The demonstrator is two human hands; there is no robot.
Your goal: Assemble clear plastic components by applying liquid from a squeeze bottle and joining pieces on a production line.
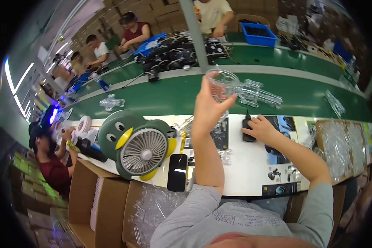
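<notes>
Raised over the near edge of the green belt, my left hand (208, 105) is closed on a round, clear plastic part (223, 76) with a ring-like rim. My right hand (262, 129) has its fingers at the side of a small black bottle (248, 134) with a thin pointed tip, which stands upright on the white work surface (244, 165). Just beyond the hands, a long clear plastic piece (260, 94) lies on the belt. Under my left forearm, more clear pieces (225, 156) are partly hidden.
A green penguin-shaped fan (146, 153) and a black phone (177, 172) sit left of my left arm. Boxes of clear parts stand at right (339, 144) and lower left (153, 208). Black cabled devices (169, 56) cover the far bench. Several people work nearby.
</notes>
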